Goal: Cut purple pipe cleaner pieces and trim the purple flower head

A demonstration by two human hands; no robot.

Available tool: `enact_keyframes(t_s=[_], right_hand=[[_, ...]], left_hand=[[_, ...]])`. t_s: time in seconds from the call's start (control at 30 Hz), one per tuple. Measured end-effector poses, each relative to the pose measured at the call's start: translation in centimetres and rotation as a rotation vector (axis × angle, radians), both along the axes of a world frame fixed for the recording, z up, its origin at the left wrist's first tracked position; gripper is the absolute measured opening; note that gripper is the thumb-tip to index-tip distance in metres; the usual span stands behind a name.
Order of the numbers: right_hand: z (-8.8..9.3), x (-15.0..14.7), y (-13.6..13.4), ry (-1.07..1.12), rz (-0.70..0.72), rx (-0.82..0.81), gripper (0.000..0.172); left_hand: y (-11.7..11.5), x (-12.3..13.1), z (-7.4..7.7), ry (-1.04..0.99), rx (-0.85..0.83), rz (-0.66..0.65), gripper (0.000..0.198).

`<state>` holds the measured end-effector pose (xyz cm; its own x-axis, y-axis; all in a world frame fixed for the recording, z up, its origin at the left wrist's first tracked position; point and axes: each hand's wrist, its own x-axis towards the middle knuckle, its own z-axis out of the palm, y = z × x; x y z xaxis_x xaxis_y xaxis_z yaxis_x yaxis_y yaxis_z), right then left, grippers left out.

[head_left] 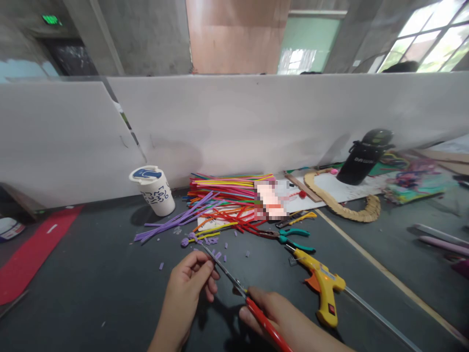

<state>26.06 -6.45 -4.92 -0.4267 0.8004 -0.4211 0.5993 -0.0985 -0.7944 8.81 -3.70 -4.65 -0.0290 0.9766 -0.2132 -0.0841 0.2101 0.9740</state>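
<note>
The right hand [269, 308] is gripping scissors [258, 313], the left hand [190, 281] is pinching narrowly, contents unclear, so fingertips [209, 264] should be avoiding the blades [222, 266].

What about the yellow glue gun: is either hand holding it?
No, the glue gun lies on the dark table, apart from the left hand and the right hand, which grips red-handled scissors.

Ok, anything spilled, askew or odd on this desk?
Small purple offcuts lie scattered loose on the dark table beyond the left hand, untidy against the gathered purple strips. Nothing else clearly stands out.
</note>
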Motion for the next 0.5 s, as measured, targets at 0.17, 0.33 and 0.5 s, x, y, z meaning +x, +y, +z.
enact_keyframes(t_s=[0.17,0.33,0.5], right_hand=[[-0.2,0.1,-0.2,0.022,0.001,0.001,0.026],[-1.1,0.0,-0.3,0.012,-0.040,-0.007,0.031],[-2.0,-0.4,-0.4,0.030,-0.063,-0.065,0.034]], left_hand=[[0.0,-0.1,-0.1,0.006,-0.007,-0.006,0.015],[0.3,0.0,-0.7,0.011,-0.014,-0.013,0.015],[0.4,0.3,-1.5,-0.028,-0.073,-0.005,0.016]])
